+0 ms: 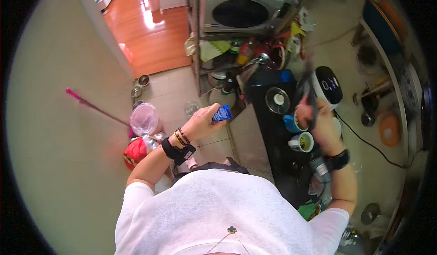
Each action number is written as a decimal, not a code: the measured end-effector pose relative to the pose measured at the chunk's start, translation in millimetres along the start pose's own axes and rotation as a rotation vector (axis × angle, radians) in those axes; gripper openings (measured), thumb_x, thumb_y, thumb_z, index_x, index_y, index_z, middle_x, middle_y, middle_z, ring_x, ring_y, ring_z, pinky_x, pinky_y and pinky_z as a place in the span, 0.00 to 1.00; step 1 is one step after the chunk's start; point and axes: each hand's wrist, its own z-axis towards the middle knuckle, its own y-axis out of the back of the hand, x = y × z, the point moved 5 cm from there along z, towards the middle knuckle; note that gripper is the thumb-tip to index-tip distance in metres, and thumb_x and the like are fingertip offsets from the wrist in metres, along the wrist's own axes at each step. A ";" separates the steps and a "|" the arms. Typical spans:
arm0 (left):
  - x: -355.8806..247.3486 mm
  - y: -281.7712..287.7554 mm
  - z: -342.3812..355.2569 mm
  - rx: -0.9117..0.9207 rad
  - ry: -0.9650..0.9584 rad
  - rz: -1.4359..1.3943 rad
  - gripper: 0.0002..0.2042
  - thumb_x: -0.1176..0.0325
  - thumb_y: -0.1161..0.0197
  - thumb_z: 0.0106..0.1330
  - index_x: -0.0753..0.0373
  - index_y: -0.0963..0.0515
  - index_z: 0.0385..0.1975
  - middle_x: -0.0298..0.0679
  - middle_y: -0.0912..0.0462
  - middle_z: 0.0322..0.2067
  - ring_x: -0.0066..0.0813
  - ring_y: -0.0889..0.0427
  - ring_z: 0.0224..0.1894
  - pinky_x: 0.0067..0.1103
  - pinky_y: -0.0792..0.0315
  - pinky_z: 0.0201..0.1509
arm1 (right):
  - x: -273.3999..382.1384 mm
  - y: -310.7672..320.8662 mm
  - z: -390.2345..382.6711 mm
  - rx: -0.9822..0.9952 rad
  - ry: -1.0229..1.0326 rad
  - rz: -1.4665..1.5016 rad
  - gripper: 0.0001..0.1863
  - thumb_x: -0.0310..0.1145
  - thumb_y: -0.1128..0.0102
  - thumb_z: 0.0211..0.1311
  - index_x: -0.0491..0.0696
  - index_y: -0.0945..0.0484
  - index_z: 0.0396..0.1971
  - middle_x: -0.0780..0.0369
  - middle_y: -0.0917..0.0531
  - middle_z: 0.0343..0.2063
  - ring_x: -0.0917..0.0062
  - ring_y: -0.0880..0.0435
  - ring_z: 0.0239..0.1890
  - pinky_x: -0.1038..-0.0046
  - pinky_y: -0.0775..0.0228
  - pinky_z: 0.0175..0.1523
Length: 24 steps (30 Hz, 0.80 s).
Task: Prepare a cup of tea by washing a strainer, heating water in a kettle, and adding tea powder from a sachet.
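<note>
My left hand (pixel 203 124) is closed round a small blue packet (pixel 222 113), held out in front of my body. Over the dark counter, my right hand (pixel 321 126) is blurred by motion. A dark, long thing (pixel 311 89) runs up from its fingers, too smeared to name. Under that hand is a blue mug (pixel 291 122), partly hidden by the fingers. Nearer to me stands a white patterned mug (pixel 296 143) with something yellow-green inside. The two mugs are side by side on the counter (pixel 281 157).
A round glass lid (pixel 277 100) lies beyond the mugs. Behind my right hand stands a white cooker with a black panel (pixel 328 85), its black cable trailing right. A microwave (pixel 241 12) sits on a rack ahead. Left are a pink-lidded bucket (pixel 144 119) and a red bag (pixel 135 153).
</note>
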 end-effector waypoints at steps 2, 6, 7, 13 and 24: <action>5.2 15.5 -12.7 0.014 -0.118 0.158 0.12 0.69 0.41 0.48 0.65 0.34 0.29 0.45 0.28 0.19 0.42 0.27 0.22 0.29 0.34 0.25 | -37.2 -70.0 11.1 0.206 -0.016 0.101 0.07 0.32 0.39 0.49 0.49 0.27 0.19 0.73 0.30 0.13 0.91 0.35 0.17 0.87 0.47 0.21; 13.5 37.1 -51.1 0.049 -0.075 0.253 0.12 0.68 0.41 0.44 0.63 0.34 0.27 0.45 0.28 0.19 0.44 0.26 0.26 0.31 0.32 0.28 | -81.3 -178.4 22.5 0.228 -0.007 -0.027 0.10 0.32 0.38 0.49 0.46 0.29 0.17 0.74 0.32 0.14 0.91 0.38 0.18 0.86 0.46 0.23; 17.9 45.2 -61.6 0.074 -0.027 0.292 0.12 0.67 0.42 0.44 0.63 0.34 0.27 0.44 0.27 0.21 0.43 0.25 0.27 0.31 0.31 0.29 | -88.3 -200.5 25.0 0.241 0.011 -0.035 0.10 0.32 0.38 0.49 0.45 0.29 0.18 0.74 0.32 0.15 0.91 0.38 0.18 0.86 0.45 0.23; 28.0 79.1 -106.7 -0.308 -0.162 0.462 0.16 0.65 0.37 0.41 0.61 0.33 0.29 0.41 0.26 0.26 0.38 0.24 0.32 0.28 0.30 0.34 | -130.4 -275.5 29.0 0.440 -0.107 0.111 0.09 0.33 0.41 0.51 0.43 0.27 0.20 0.72 0.29 0.17 0.92 0.36 0.19 0.87 0.44 0.22; 124.3 45.3 -200.8 -0.522 0.681 -1.896 0.14 0.53 0.45 0.58 0.57 0.28 0.31 0.33 0.23 0.28 0.25 0.25 0.29 0.21 0.32 0.33 | -171.2 -377.7 16.7 0.562 -0.153 0.124 0.07 0.31 0.43 0.53 0.44 0.27 0.22 0.72 0.28 0.18 0.91 0.35 0.21 0.87 0.42 0.25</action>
